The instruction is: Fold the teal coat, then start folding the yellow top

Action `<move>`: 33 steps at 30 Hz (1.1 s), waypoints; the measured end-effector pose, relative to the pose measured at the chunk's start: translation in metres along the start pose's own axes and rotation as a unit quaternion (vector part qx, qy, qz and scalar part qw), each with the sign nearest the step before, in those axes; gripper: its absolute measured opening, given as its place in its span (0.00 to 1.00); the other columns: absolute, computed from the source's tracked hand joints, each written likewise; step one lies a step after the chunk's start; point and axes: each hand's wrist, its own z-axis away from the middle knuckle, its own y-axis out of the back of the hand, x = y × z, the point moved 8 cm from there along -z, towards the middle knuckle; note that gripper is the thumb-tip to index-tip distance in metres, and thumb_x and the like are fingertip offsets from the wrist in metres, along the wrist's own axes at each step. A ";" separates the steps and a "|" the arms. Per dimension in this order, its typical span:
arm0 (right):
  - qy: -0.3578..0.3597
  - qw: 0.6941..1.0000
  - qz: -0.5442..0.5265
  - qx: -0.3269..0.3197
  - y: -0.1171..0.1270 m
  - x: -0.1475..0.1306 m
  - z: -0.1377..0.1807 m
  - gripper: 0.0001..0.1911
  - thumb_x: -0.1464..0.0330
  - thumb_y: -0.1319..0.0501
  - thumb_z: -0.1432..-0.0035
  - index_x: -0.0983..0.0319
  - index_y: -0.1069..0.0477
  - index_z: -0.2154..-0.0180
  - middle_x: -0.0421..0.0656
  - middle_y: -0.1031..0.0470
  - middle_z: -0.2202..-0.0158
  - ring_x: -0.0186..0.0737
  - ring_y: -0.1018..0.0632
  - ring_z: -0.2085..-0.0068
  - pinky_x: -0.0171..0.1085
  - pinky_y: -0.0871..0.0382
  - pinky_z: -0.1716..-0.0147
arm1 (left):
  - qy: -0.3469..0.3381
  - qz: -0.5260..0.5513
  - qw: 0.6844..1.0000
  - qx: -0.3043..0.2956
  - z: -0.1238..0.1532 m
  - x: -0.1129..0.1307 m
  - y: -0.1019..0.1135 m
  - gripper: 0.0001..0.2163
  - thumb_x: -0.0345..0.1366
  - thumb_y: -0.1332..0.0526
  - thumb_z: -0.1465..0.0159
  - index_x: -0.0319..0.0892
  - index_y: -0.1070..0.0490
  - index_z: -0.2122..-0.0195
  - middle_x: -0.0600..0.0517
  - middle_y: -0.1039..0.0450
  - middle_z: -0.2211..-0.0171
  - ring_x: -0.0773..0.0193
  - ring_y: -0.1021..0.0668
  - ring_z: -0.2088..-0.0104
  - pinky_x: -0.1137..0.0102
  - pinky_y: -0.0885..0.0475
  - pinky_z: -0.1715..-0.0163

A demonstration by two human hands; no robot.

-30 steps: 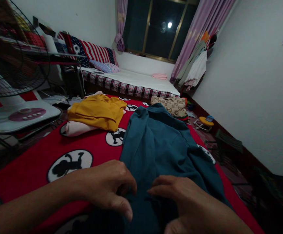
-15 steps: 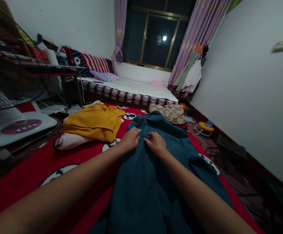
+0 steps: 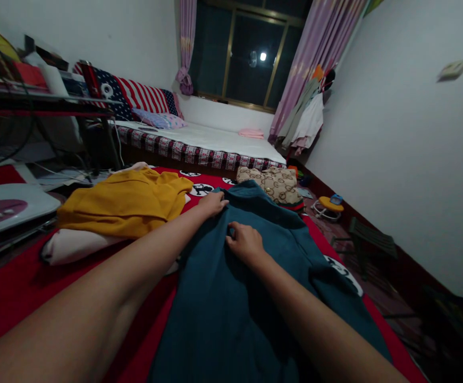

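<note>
A teal garment [image 3: 255, 276] lies spread lengthwise on a red blanket [image 3: 11, 287] with black-and-white cartoon rounds. My left hand [image 3: 212, 203] reaches to the garment's far left edge near the collar, fingers flat on the cloth. My right hand [image 3: 245, 242] rests a little nearer on the middle of the garment, fingers curled and pinching a fold of the teal cloth. Both forearms stretch out over the garment.
A folded yellow garment [image 3: 123, 202] lies on a pink one [image 3: 75, 246] at the left. A patterned beige bag [image 3: 273, 183] sits beyond the collar. A fan base [image 3: 3, 205] stands far left, a bed [image 3: 211, 141] behind, a small stool [image 3: 369, 239] right.
Both hands went from the garment's near end up to the collar area. The left hand has since slid further out to the left edge; the right drew slightly back.
</note>
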 end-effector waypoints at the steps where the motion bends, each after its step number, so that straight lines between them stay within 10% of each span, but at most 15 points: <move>1: 0.005 1.000 0.004 -0.001 0.000 0.000 -0.001 0.17 0.63 0.44 0.42 0.56 0.32 0.50 0.45 0.23 0.58 0.46 0.23 0.56 0.39 0.34 0.61 | -0.002 0.011 1.000 0.016 0.000 -0.004 0.003 0.11 0.42 0.45 0.37 0.40 0.28 0.64 0.45 0.24 0.67 0.55 0.23 0.65 0.67 0.32 0.64; 16: -0.048 0.991 -0.121 0.028 -0.004 0.008 -0.036 0.06 0.68 0.41 0.51 0.60 0.25 0.70 0.45 0.22 0.66 0.43 0.23 0.62 0.36 0.34 0.65 | -0.054 0.141 0.977 0.153 0.017 -0.025 0.037 0.14 0.43 0.48 0.39 0.43 0.40 0.79 0.55 0.36 0.77 0.64 0.30 0.71 0.72 0.36 0.66; 23: -0.134 0.801 -0.551 0.194 0.010 0.064 -0.004 0.07 0.64 0.42 0.57 0.60 0.37 0.79 0.33 0.39 0.84 0.31 0.37 0.81 0.31 0.43 0.81 | -0.058 0.165 0.975 0.139 0.017 0.006 0.027 0.14 0.36 0.54 0.32 0.40 0.37 0.49 0.49 0.27 0.59 0.62 0.25 0.59 0.69 0.32 0.56; 33: -0.194 0.925 -0.326 -0.007 -0.007 0.090 -0.004 0.05 0.73 0.41 0.62 0.61 0.35 0.84 0.42 0.32 0.83 0.40 0.28 0.77 0.36 0.38 0.76 | -0.019 0.022 0.997 0.069 0.044 -0.001 -0.027 0.34 0.32 0.41 0.41 0.31 0.54 0.36 0.33 0.50 0.36 0.49 0.43 0.35 0.60 0.42 0.39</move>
